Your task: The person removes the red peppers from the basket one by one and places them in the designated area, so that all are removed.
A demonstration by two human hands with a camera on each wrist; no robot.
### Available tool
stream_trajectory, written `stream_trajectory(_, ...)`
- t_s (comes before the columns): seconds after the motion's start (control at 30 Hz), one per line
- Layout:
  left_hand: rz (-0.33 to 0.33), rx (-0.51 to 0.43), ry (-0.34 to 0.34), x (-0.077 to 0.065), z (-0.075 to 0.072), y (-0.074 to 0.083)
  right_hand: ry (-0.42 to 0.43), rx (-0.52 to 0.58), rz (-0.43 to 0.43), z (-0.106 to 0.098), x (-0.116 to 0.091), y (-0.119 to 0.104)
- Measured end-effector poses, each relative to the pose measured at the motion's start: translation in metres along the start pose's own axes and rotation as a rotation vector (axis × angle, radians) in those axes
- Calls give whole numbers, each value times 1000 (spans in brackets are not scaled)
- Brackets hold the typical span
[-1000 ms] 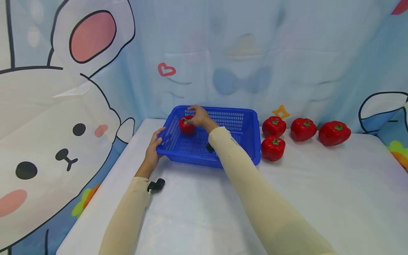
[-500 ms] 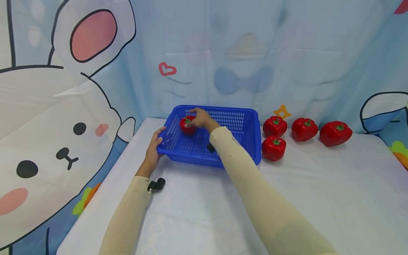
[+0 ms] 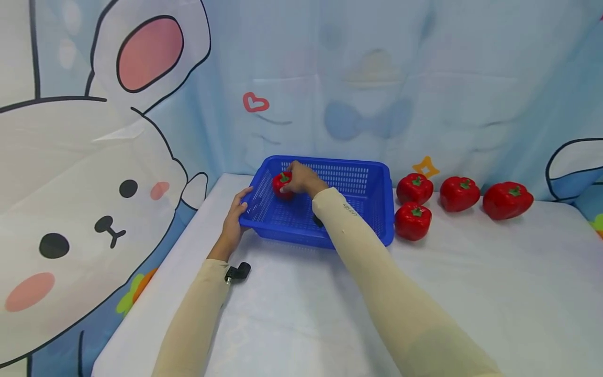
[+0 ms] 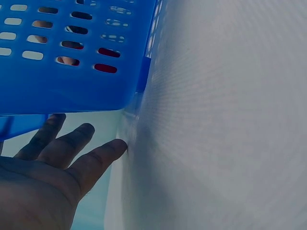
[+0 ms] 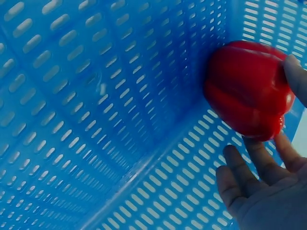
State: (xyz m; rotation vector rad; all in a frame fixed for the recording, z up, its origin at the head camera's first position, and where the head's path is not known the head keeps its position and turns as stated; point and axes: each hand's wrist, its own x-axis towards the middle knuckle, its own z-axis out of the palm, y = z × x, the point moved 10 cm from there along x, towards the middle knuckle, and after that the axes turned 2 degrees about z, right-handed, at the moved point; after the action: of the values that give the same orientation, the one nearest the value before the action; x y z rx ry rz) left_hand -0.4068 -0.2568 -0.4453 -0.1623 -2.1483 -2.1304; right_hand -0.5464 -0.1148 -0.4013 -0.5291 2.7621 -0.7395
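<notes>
In the head view, a red bell pepper (image 3: pixel 283 185) sits in the left part of a blue plastic basket (image 3: pixel 301 231). My right hand (image 3: pixel 304 179) reaches into the basket and holds this pepper. The right wrist view shows the thumb on one side of the pepper (image 5: pixel 249 88) and fingertips at its stem end; the other fingers of the right hand (image 5: pixel 273 196) stay off it. At the basket's left rim, my left hand (image 3: pixel 233 222) touches the edge. Its fingers (image 4: pixel 98 158) extend fairly straight beside the outer wall in the left wrist view; its thumb is hidden there.
To the right of the basket, several more red bell peppers stand on the white-covered table (image 3: pixel 301 314); the nearest pepper (image 3: pixel 413 221) is close beside the basket's right wall. A printed curtain (image 3: pixel 367 78) hangs directly behind the table.
The head view has shifted, so everything appears a little further right. My right hand's fingers have come down closer around the pepper. My left hand stays at the basket rim.
</notes>
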Motion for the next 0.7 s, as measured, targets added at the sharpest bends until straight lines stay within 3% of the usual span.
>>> stream_trajectory(0.23,-2,-6,9,1,-2,0,-40,0,42,4,2,3)
stream_trajectory(0.4,1,0,9,1,-2,1,-40,-1,18,2,2,0)
stream_trajectory(0.7,0,26,-6,0,-2,1,18,15,-15,-2,-2,-6)
